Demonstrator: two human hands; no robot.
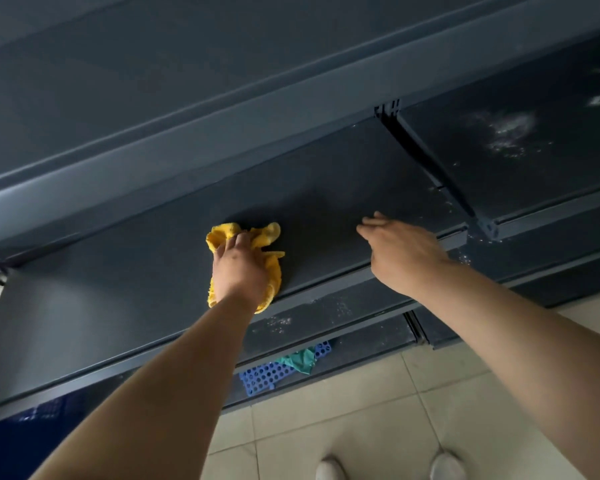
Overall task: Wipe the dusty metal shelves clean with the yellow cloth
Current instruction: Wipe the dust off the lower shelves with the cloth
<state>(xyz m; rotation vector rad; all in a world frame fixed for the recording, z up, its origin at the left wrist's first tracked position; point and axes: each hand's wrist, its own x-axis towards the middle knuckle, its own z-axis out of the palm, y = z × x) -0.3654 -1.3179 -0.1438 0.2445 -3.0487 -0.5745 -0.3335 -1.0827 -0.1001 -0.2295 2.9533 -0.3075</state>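
Note:
A dark grey metal shelf [153,271] runs across the middle of the head view. My left hand [239,268] presses a crumpled yellow cloth [272,268] flat on it near its front edge. My right hand [399,247] rests with fingers spread on the same shelf, to the right of the cloth, and holds nothing. The neighbouring shelf [499,157] to the right carries white dust patches. A lower shelf [326,306] below my hands also shows white specks.
An upright post [426,157] with a bracket separates the two shelf bays. On the lowest level lie a blue perforated rack [267,374] and a green cloth [302,360]. Beige floor tiles [361,427] and my two white shoes are at the bottom.

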